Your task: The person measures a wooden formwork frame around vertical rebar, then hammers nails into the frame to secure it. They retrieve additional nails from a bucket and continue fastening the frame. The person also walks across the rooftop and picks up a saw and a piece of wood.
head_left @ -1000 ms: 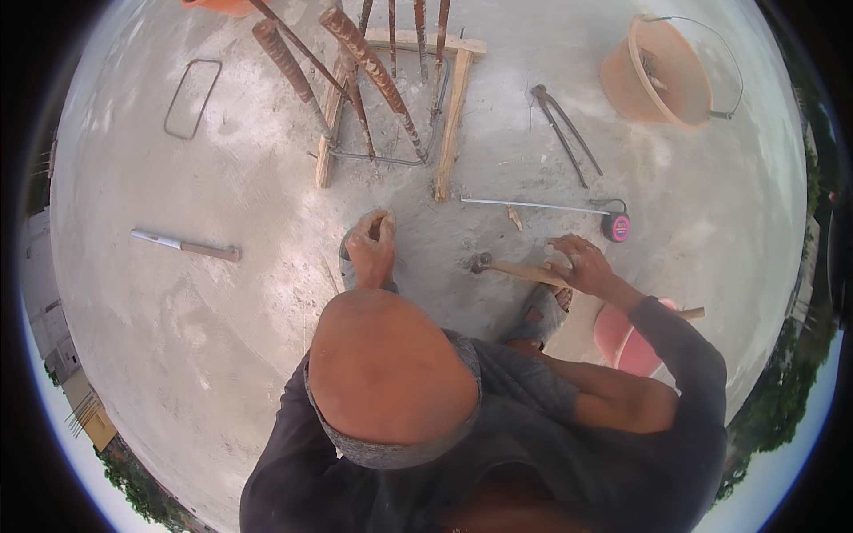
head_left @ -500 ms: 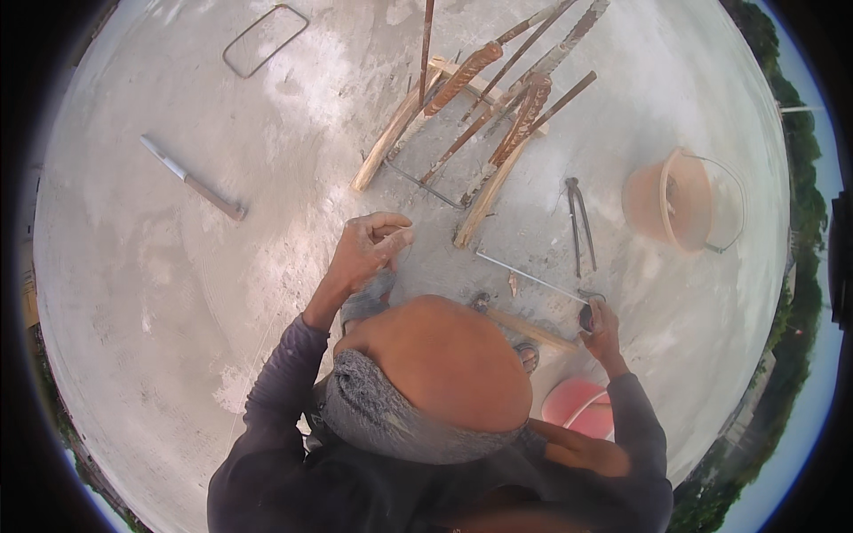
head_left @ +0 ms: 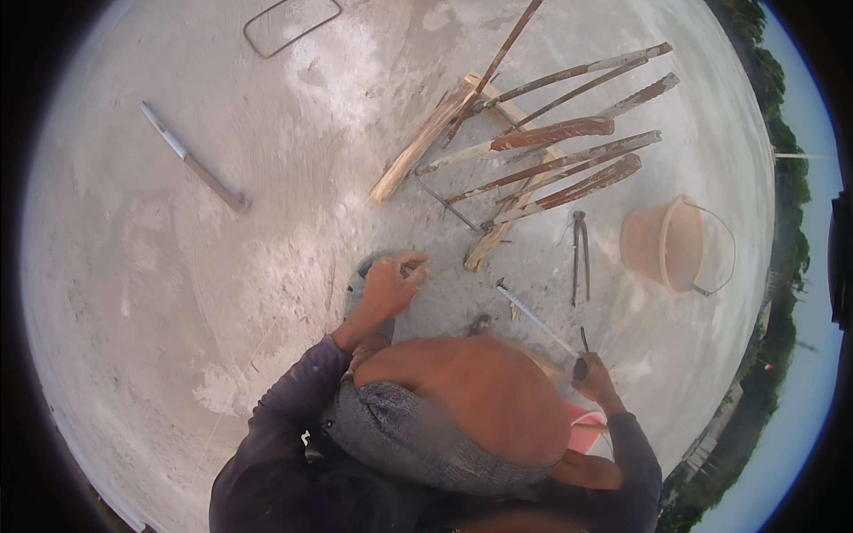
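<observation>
My right hand (head_left: 597, 384) is closed round the dark case of a tape measure (head_left: 540, 324); its pale blade sticks out stiffly, up and to the left. The blade's hooked end hangs near the wooden base of a rebar stand. My left hand (head_left: 387, 289) is beside my left foot, its fingers curled toward the thumb; whether a small thing lies between them cannot be made out. Ahead stands a bundle of rusty, cement-crusted rebars (head_left: 560, 133), framed low down by wooden strips (head_left: 422, 140) and a thin steel stirrup.
Pincers (head_left: 580, 258) lie right of the rebars, with an orange bucket (head_left: 662, 247) beyond. A long knife (head_left: 191, 155) is on the concrete floor (head_left: 178, 293) at left. A bent wire rectangle (head_left: 293, 27) lies far off. A pink bucket (head_left: 586, 431) is partly hidden beside my right leg.
The view has shifted, so the rebars show more to the right. My left hand has come down closer to my foot. The tape blade points more steeply; my right hand still holds its case.
</observation>
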Demonstrator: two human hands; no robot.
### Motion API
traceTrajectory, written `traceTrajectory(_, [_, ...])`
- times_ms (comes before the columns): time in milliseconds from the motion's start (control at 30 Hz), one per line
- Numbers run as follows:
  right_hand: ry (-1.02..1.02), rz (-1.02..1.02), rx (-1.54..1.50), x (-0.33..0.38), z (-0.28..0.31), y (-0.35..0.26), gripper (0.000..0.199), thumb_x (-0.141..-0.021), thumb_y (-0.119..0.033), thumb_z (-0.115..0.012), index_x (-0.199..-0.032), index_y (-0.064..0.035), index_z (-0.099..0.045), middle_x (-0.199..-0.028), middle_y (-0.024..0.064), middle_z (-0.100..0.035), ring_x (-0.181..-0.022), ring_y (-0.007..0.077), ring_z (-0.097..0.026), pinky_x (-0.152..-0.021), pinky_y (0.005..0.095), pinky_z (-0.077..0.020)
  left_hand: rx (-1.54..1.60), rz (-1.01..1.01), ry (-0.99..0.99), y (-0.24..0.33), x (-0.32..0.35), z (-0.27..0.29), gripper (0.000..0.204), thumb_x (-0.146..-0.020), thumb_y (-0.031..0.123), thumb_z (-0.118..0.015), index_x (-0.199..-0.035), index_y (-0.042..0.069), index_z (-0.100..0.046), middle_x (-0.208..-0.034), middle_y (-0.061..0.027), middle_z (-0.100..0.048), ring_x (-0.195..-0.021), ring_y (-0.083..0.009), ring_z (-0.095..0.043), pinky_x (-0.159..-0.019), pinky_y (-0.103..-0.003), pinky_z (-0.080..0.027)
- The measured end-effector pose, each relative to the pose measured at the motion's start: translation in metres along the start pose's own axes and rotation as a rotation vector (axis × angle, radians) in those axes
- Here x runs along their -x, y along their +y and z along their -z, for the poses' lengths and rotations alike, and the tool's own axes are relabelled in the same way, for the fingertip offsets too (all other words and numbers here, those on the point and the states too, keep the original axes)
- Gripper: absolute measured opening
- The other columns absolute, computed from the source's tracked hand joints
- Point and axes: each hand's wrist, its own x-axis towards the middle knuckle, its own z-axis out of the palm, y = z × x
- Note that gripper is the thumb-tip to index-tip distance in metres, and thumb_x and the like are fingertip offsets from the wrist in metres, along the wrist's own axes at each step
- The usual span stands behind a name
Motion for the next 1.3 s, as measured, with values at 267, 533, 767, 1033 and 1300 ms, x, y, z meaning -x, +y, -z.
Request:
traceTrajectory(267, [-0.103,0.127,-0.012,-0.043,0.028,-0.116,0.069,-0.071,-0.019,-0.076,-0.135,-0.0084,-0.054,-0.13,0.0146,-0.057,-0.117,0.0364,-0.06,-0.097,0.0445,-0.0512,0.183,0.144,0.026,-0.034,-0.011,0.004,0.035,-0.09,0.019,-0.068,-0.115,-0.005,-0.069,-0.097,-0.0149,-0.074,-0.076,-0.0172,-0.068,-0.069,-0.031,-0.054])
traceTrajectory(533, [-0.218,0.126,-0.022,-0.105,0.058,-0.174,0.048,-0.075,-0.031,-0.07,-0.118,-0.0087,-0.067,-0.119,0.0167,-0.061,-0.111,0.0358,-0.062,-0.094,0.0447,-0.0505,0.247,0.158,0.035,-0.024,-0.007,-0.001,0.027,-0.093,0.013,-0.066,-0.113,-0.006,-0.07,-0.089,-0.0118,-0.072,-0.068,-0.0139,-0.064,-0.063,-0.029,-0.052])
traceTrajectory(767, [-0.123,0.19,0.065,-0.128,0.062,-0.177,0.048,-0.076,-0.032,-0.067,-0.114,-0.0028,-0.068,-0.117,0.0186,-0.061,-0.102,0.0379,-0.065,-0.088,0.0455,-0.0523,0.208,0.225,-0.006,-0.02,-0.008,0.001,0.029,-0.094,0.015,-0.066,-0.117,-0.004,-0.068,-0.088,-0.0107,-0.07,-0.07,-0.0144,-0.064,-0.062,-0.028,-0.05])
traceTrajectory(1033, [-0.159,0.222,0.037,-0.132,0.066,-0.178,0.052,-0.079,-0.036,-0.067,-0.116,0.0001,-0.068,-0.123,0.0215,-0.06,-0.102,0.0402,-0.065,-0.088,0.0472,-0.0524,0.206,0.197,0.003,-0.019,-0.009,-0.002,0.033,-0.094,0.018,-0.066,-0.118,-0.003,-0.068,-0.078,-0.0113,-0.069,-0.069,-0.0166,-0.065,-0.064,-0.029,-0.05])
traceTrajectory(1300, [-0.121,0.239,0.022,-0.135,0.06,-0.169,0.049,-0.075,-0.028,-0.072,-0.115,-0.0009,-0.067,-0.113,0.0184,-0.061,-0.099,0.0382,-0.065,-0.086,0.046,-0.0531,0.133,0.209,0.006,-0.022,-0.007,-0.005,0.029,-0.095,0.015,-0.065,-0.116,-0.005,-0.068,-0.09,-0.012,-0.071,-0.071,-0.0146,-0.065,-0.065,-0.029,-0.051])
